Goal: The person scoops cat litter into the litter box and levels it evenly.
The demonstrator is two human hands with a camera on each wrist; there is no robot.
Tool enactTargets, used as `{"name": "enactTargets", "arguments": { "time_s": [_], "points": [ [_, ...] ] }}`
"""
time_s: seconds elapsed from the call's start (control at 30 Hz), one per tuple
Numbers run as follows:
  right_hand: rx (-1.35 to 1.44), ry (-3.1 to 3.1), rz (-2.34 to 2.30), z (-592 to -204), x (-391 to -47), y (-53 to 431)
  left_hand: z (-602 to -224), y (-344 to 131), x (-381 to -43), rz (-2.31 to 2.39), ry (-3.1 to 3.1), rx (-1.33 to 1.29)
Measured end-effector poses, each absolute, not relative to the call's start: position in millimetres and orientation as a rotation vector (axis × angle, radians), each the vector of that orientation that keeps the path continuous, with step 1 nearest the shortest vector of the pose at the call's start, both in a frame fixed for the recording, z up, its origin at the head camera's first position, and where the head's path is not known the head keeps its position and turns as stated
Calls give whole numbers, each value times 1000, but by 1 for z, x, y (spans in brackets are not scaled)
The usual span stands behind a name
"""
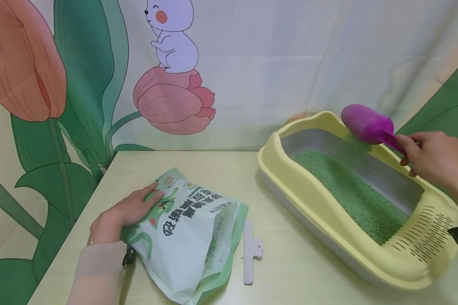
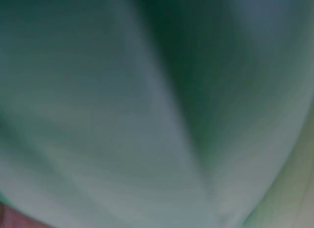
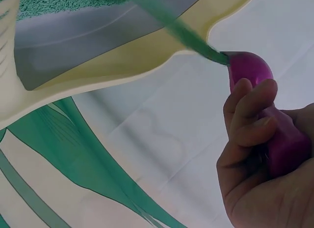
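In the head view my right hand (image 1: pixel 439 154) grips the handle of a purple scoop (image 1: pixel 366 123), tipped over the far right side of a litter box (image 1: pixel 305 178). Green litter pellets (image 3: pixel 181 32) stream from the scoop (image 3: pixel 250 68) into the box, as the right wrist view shows. A bed of green litter (image 1: pixel 343 190) covers the box floor. My left hand (image 1: pixel 131 207) rests on the upper left of a pale green cat litter bag (image 1: pixel 179 233), fingers extended. The bag lies with its mouth toward the near right. Blurred bag film (image 2: pixel 147 115) fills the left wrist view.
A light purple sealing clip (image 1: pixel 249 252) lies on the table (image 1: pixel 229 169) between bag and box. The box has a slotted yellow ledge (image 1: pixel 423 233) at its near right end. Behind the table hangs a printed cloth (image 1: pixel 259 76) with tulips and a white animal.
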State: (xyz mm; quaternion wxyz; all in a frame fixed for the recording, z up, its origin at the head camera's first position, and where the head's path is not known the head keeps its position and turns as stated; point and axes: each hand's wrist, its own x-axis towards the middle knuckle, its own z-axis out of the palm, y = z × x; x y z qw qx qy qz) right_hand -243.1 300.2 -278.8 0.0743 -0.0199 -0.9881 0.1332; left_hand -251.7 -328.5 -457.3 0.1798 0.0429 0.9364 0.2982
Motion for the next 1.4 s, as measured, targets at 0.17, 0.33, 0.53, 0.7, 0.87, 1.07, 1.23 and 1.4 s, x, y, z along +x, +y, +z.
{"name": "enactTargets", "arguments": {
  "time_s": [0.17,0.33,0.53,0.7,0.87,1.07,1.23,1.4],
  "points": [
    [-101,-2981,396,-281,-240,304,-461,-330,-253,860,2647,104],
    [-91,-2978,382,-286,-235,308,-461,-330,-252,859,2643,99],
    [-105,-2953,391,-296,-226,310,-458,-328,-250,842,2643,130],
    [-105,-2918,350,-298,-216,307,-458,-328,-250,837,2635,117],
    [-34,-2914,345,-300,-205,301,-457,-329,-251,836,2627,105],
    [67,-2903,355,-297,-186,287,-457,-328,-252,842,2615,97],
    [278,-2833,381,-294,-161,265,-456,-329,-252,835,2605,97],
    [562,-2771,330,-299,-137,233,-456,-330,-252,836,2595,105]
  ]
}}
